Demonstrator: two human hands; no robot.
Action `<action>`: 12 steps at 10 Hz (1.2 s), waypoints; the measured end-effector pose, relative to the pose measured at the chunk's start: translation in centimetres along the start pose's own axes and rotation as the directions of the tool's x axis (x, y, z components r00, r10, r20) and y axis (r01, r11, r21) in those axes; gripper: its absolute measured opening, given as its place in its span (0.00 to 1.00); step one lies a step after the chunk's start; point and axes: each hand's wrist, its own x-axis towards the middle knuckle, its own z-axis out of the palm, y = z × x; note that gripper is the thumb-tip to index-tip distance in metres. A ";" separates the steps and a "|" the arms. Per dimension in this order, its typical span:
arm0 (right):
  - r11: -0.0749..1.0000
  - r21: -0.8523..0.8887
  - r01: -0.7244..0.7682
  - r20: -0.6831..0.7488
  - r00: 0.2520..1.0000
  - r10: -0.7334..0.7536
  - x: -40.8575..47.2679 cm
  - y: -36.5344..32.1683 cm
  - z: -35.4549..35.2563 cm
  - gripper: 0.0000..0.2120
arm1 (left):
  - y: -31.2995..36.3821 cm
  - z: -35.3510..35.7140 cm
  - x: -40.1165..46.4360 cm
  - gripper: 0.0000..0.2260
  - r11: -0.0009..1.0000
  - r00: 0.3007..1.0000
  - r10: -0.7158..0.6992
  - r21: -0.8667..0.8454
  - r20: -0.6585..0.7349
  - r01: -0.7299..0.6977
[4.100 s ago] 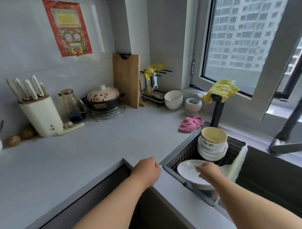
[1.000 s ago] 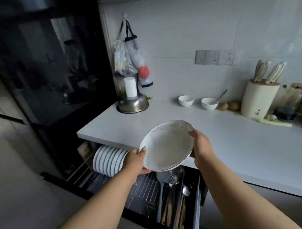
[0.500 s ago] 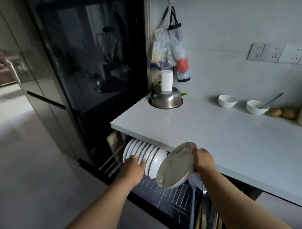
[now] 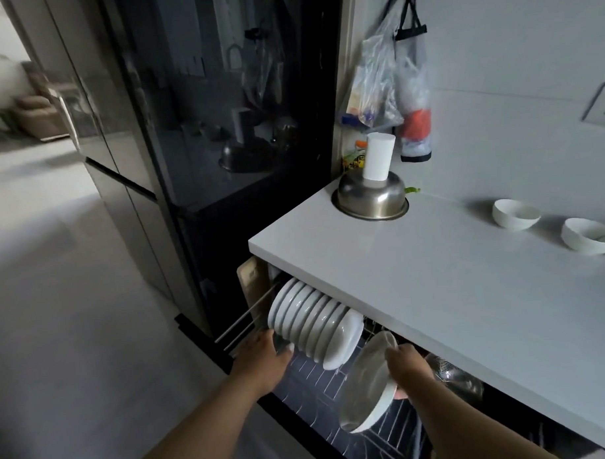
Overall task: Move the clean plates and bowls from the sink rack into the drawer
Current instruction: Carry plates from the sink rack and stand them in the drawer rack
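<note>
Item: white plate (image 4: 366, 385), gripped on edge in my right hand (image 4: 407, 364), tilted over the drawer rack (image 4: 320, 376). My left hand (image 4: 264, 359), fingers loosely spread, rests beside the racked plates (image 4: 314, 323). Risks: chipping against the tabletop (image 4: 433, 293) edge overhead, or toppling that row.

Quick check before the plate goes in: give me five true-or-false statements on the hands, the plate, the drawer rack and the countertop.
1. The right hand grips a plate over the open drawer. True.
2. The held plate lies flat. False: it is tilted on edge.
3. The row of plates in the drawer stands upright. True.
4. The left hand holds a bowl. False: it rests at the row's near end.
5. The steel bowl on the countertop sits right way up. False: it is upside down, a white cup on it.
</note>
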 end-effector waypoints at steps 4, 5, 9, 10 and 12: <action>0.996 0.058 -0.069 0.067 0.996 0.065 5.2 -1.5 2.3 0.05 | 0.6 -0.6 8.2 0.24 0.998 0.998 0.038 -0.053 0.042 -0.036; 0.992 0.084 -0.098 0.023 0.995 0.096 6.2 -1.3 3.0 0.05 | 0.5 -1.7 9.3 0.28 0.996 0.996 0.064 -0.065 0.066 -0.060; 0.944 0.273 -0.184 -0.179 0.955 0.238 3.5 -3.6 5.0 0.17 | -4.9 -2.2 13.0 0.29 0.961 0.939 0.270 -0.002 0.215 -0.276; 0.932 0.292 -0.216 -0.192 0.941 0.278 2.8 -3.9 5.5 0.19 | -6.0 -1.1 13.5 0.30 0.950 0.914 0.302 -0.004 0.272 -0.313; 0.950 0.219 -0.222 -0.222 0.937 0.270 4.8 -3.7 6.6 0.21 | -6.7 1.0 15.2 0.31 0.905 0.863 0.384 0.054 0.330 -0.423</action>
